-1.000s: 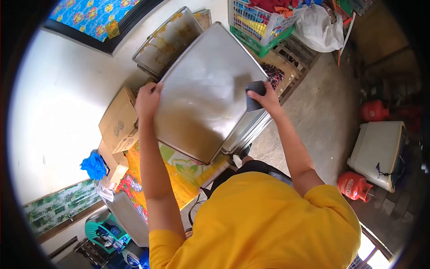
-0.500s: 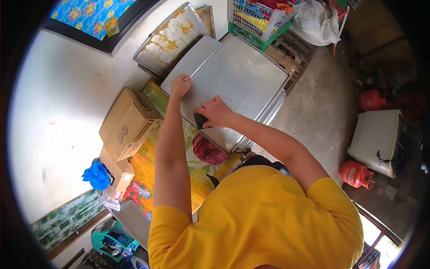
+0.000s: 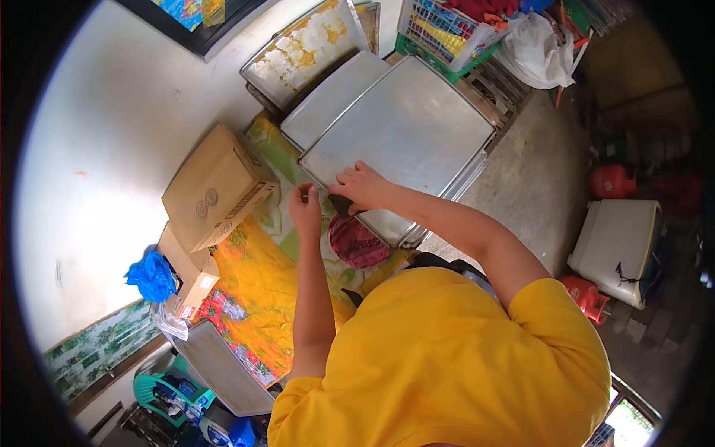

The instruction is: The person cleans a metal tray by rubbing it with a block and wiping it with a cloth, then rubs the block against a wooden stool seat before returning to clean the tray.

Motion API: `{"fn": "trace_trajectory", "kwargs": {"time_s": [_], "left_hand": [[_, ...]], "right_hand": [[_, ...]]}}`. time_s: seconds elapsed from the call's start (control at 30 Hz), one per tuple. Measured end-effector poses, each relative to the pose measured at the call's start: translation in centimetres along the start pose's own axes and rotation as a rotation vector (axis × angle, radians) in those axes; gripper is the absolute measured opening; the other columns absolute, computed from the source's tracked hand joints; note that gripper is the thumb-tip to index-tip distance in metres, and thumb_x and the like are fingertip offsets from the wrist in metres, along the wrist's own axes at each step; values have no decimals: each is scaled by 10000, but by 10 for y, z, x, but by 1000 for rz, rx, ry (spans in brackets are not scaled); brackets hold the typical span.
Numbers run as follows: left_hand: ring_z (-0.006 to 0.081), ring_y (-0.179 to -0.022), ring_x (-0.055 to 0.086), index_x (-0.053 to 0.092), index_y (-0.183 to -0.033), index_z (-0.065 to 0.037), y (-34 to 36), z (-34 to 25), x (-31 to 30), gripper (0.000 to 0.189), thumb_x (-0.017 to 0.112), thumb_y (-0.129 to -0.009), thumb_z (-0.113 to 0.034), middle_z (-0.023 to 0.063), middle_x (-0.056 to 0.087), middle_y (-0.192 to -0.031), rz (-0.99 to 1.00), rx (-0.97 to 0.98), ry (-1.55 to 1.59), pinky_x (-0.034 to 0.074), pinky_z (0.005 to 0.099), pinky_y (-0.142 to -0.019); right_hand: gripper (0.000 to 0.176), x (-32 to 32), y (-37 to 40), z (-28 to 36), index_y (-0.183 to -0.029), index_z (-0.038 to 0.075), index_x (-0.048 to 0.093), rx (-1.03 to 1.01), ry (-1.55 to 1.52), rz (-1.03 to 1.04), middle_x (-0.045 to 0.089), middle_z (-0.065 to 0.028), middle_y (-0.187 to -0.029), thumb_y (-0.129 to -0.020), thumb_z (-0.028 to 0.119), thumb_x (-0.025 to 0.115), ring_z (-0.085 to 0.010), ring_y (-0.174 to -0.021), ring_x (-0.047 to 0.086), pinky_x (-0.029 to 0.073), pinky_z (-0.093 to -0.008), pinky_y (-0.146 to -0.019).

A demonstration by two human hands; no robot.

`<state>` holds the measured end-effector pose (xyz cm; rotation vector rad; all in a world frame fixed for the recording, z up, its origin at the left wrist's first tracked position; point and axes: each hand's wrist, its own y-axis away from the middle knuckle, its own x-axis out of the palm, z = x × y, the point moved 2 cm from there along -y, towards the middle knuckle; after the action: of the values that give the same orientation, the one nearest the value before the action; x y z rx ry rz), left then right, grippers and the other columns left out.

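My right hand [image 3: 363, 186] grips a black flat pad [image 3: 340, 205] at the near left edge of the top metal baking tray [image 3: 417, 119]. Just left of that edge, my left hand [image 3: 305, 207] is raised off the tray with its fingers curled together. Whether something small sits between those fingertips I cannot make out. Under the top tray lies a stack of similar trays [image 3: 471, 175]. Another bare tray [image 3: 335, 93] shows behind it on the left. A dark red patterned round item [image 3: 359, 242] rests below my right hand.
Stained trays [image 3: 305, 52] lean against the wall. A cardboard box [image 3: 216, 190] stands on the flowered cloth [image 3: 257, 272] to the left. Crates [image 3: 447, 33] and a white sack [image 3: 536, 52] are at the back. A white cooler box [image 3: 614, 249] and red gas cylinders [image 3: 585, 298] stand right.
My left hand has come off the tray's left edge and moved back toward me. My right hand stays at the near edge with the black pad. The view has shifted slightly.
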<state>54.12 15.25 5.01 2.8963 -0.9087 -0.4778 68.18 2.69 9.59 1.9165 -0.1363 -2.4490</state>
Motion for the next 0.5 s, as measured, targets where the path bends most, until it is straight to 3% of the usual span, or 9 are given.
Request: {"fn": "trace_trajectory", "kwargs": {"time_s": [0.13, 0.23, 0.33, 0.43, 0.5], "left_hand": [[105, -784, 579, 599, -1168, -13, 30, 17, 1, 284, 618, -906, -123, 38, 609, -934, 115, 4, -6, 477, 245, -640], [113, -809, 578, 597, -1188, -21, 48, 21, 0, 299, 609, -902, -106, 47, 615, -983, 173, -14, 75, 489, 242, -671], [124, -881, 596, 594, -1195, -16, 57, 11, 0, 304, 614, -906, -109, 65, 624, -1052, 157, 248, -64, 510, 247, -719], [135, -820, 600, 580, -1197, 5, 69, -19, 3, 343, 666, -890, -121, 75, 632, -1039, 168, -88, 337, 507, 238, -735], [144, -817, 626, 570, -1199, 16, 64, -22, -2, 350, 668, -898, -133, 75, 642, -1010, 240, -193, 487, 527, 253, -733]], "right_hand": [[663, 2, -3, -4, -1194, 233, 579, 74, -62, -36, 613, -23, -1083, -628, 467, 833, -215, -1066, 583, 404, -427, -880], [671, 7, 6, 4, -1216, 229, 552, 17, -23, 93, 610, -47, -1086, -649, 457, 828, -228, -1067, 593, 435, -426, -877], [675, 3, 11, 2, -1256, 183, 495, 190, -248, 73, 599, -88, -1143, -697, 386, 813, -279, -1104, 587, 446, -430, -915], [663, -2, 17, -1, -1303, 122, 425, 315, -647, -114, 587, -150, -1181, -777, 327, 771, -331, -1105, 584, 458, -424, -918], [594, 2, 17, 4, -1265, 72, 418, 295, -863, -261, 574, -181, -1181, -810, 281, 739, -353, -1080, 585, 457, -431, -924]]}}
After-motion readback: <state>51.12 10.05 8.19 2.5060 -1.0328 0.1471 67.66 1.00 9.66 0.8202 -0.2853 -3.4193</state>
